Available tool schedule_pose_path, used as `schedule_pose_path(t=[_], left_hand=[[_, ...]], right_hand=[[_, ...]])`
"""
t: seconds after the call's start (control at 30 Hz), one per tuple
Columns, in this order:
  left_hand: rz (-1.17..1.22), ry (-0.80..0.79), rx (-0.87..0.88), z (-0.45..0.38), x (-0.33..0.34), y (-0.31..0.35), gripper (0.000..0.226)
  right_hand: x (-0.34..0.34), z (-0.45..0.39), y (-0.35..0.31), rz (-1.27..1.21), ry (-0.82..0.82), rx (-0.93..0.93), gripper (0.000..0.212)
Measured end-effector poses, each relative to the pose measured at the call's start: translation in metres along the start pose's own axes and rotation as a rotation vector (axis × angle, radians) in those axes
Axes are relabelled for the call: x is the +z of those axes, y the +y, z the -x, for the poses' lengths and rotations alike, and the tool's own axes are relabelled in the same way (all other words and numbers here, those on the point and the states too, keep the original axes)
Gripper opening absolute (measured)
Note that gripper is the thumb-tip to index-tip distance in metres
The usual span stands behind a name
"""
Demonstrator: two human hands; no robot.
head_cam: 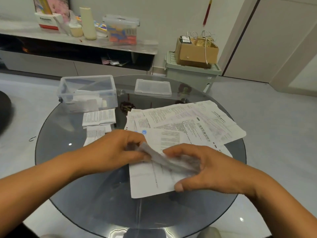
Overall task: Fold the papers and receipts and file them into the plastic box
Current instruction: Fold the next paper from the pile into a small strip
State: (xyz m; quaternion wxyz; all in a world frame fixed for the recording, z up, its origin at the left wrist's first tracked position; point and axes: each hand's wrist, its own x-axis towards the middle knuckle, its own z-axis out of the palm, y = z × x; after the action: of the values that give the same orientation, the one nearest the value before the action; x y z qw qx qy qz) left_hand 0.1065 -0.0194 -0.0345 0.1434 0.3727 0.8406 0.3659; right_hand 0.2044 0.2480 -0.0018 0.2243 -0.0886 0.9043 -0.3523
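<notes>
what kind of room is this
Probably a home living room: a round glass table strewn with papers, a low media-style cabinet against the wall, and a lidded storage bin on the tiled floor.

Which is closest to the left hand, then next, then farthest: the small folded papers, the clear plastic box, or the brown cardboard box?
From the left hand:
1. Small folded white papers, just beyond it on the round glass table.
2. Clear plastic box, farther back, at the table's left edge.
3. Brown cardboard box, far right, off the table, on a green bin.

We see white papers (185, 124) with black print, a clear plastic box (87, 92) and clear lid (153, 87), smoked-grey glass table (85, 194), pale green bin (190, 73), brown carton (195, 52).
</notes>
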Motion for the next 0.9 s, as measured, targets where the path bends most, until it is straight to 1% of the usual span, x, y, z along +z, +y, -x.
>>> schedule_pose_path(t=[0.03,0.07,0.13,0.17,0.2,0.23,0.27,0.33,0.37,0.4,0.47,0.5,0.57,0.63,0.7,0.73,0.8,0.9], left_hand=[[0.039,0.001,-0.051,0.0,0.001,0.001,0.017],[0.062,0.012,-0.092,0.001,0.002,0.002,0.016],[0.115,0.068,-0.164,0.001,0.005,0.003,0.017],[0.152,0.109,-0.193,0.001,0.006,0.002,0.014],[0.177,0.154,-0.219,0.001,0.008,0.002,0.018],[0.176,0.195,-0.241,0.0,0.01,0.002,0.032],[0.139,0.23,-0.267,0.0,0.011,0.001,0.047],[-0.014,0.279,-0.268,0.001,0.013,0.0,0.077],[-0.108,0.292,-0.224,0.002,0.013,-0.001,0.085],[-0.223,0.283,-0.149,0.004,0.012,-0.001,0.088],[-0.46,0.178,0.048,0.008,0.009,0.001,0.079],[-0.533,0.112,0.119,0.008,0.009,0.001,0.073],[-0.593,0.019,0.165,0.008,0.009,0.002,0.067],[-0.629,0.005,0.206,0.005,0.009,0.005,0.064],[-0.713,0.012,0.256,0.001,0.008,0.007,0.062],[-0.747,0.015,0.276,-0.002,0.007,0.006,0.06],[-0.776,0.002,0.297,-0.006,0.006,0.003,0.056],[-0.756,-0.016,0.322,-0.009,0.004,0.001,0.059]], right_hand=[[-0.003,-0.002,0.002,-0.026,0.028,0.005,0.058],[-0.004,-0.006,0.004,-0.076,0.084,0.002,0.049],[-0.002,-0.015,0.006,-0.23,0.237,0.012,0.025],[0.001,-0.02,0.004,-0.312,0.301,0.041,0.019],[0.005,-0.025,0.002,-0.381,0.354,0.073,0.018],[0.009,-0.031,0.002,-0.402,0.408,0.098,0.02],[0.012,-0.036,0.003,-0.363,0.462,0.123,0.025],[0.017,-0.042,0.001,-0.211,0.525,0.182,0.044],[0.019,-0.044,-0.001,-0.151,0.54,0.205,0.056],[0.021,-0.045,-0.002,-0.115,0.552,0.218,0.066],[0.024,-0.047,-0.002,-0.066,0.58,0.212,0.077],[0.024,-0.047,-0.001,-0.039,0.588,0.201,0.078],[0.023,-0.046,0.0,0.027,0.562,0.176,0.072],[0.019,-0.042,0.0,0.078,0.444,0.151,0.071],[0.015,-0.036,-0.003,0.155,0.286,0.137,0.08],[0.015,-0.034,-0.004,0.196,0.233,0.135,0.083],[0.013,-0.032,-0.003,0.243,0.209,0.125,0.082],[0.013,-0.031,-0.002,0.306,0.249,0.097,0.07]])
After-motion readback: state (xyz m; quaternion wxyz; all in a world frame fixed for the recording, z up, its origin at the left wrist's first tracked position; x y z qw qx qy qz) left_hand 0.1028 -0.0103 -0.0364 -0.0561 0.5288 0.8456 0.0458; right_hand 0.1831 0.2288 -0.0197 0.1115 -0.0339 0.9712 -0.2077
